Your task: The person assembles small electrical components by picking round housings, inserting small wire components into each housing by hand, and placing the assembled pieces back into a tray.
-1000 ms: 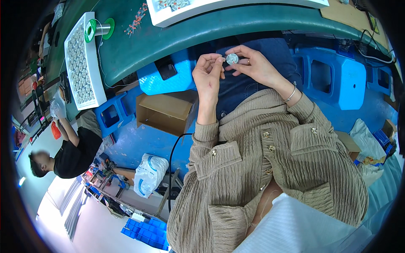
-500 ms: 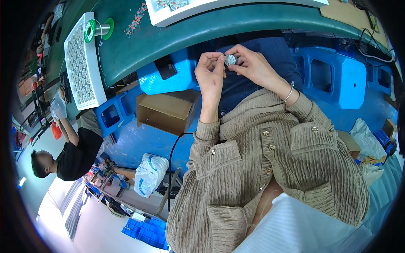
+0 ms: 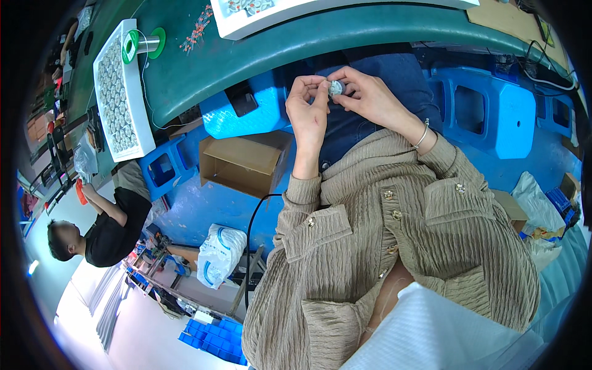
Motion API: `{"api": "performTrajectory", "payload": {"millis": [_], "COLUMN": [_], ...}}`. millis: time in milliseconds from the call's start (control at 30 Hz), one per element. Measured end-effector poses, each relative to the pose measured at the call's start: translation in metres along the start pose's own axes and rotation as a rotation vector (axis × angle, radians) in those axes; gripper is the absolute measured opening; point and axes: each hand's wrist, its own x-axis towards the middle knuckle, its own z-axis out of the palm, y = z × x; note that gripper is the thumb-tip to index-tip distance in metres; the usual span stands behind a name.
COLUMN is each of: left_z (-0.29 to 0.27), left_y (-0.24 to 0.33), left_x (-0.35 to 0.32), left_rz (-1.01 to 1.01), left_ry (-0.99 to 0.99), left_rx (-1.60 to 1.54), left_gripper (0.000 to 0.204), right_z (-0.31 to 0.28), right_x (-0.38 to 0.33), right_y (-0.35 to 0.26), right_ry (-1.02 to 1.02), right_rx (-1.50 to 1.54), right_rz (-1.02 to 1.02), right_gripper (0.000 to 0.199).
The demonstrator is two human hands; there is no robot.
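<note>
Pinching a small round part (image 3: pixel 337 88)
Right hand (image 3: pixel 368 92) is keeping a narrow grip; left hand (image 3: pixel 308 102) is curling alongside, its hold unclear.

The left hand (image 3: pixel 307 110) and right hand (image 3: pixel 369 94) partly cover a round part (image 3: pixel 336 89), its details too small to tell. Back from the near edge of the tabletop (image 3: pixel 296 50), the picture's top cuts off a white tray (image 3: pixel 345 15). Red components (image 3: pixel 197 29) beside it are too small to count; a co-worker's head (image 3: pixel 63 239) is blurred.
</note>
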Motion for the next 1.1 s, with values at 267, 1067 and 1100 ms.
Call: {"api": "performTrajectory", "payload": {"millis": [267, 1067, 1100], "left_z": [0.003, 0.009, 0.01], "left_y": [0.004, -0.001, 0.0], "left_x": [-0.002, 0.001, 0.001], "left_rz": [0.031, -0.104, -0.105], "left_ry": [-0.006, -0.046, -0.043], "left_rx": [0.042, -0.12, -0.123], "left_gripper": [0.005, 0.004, 0.004], "right_z": [0.001, -0.003, -0.003], "right_x": [0.006, 0.005, 0.005], "right_y": [0.012, 0.012, 0.012], "right_ry": [0.05, 0.159, 0.161], "right_rx": [0.232, 0.039, 0.036], "right_rz": [0.062, 0.059, 0.054], "right_gripper": [0.02, 0.015, 0.015]}}
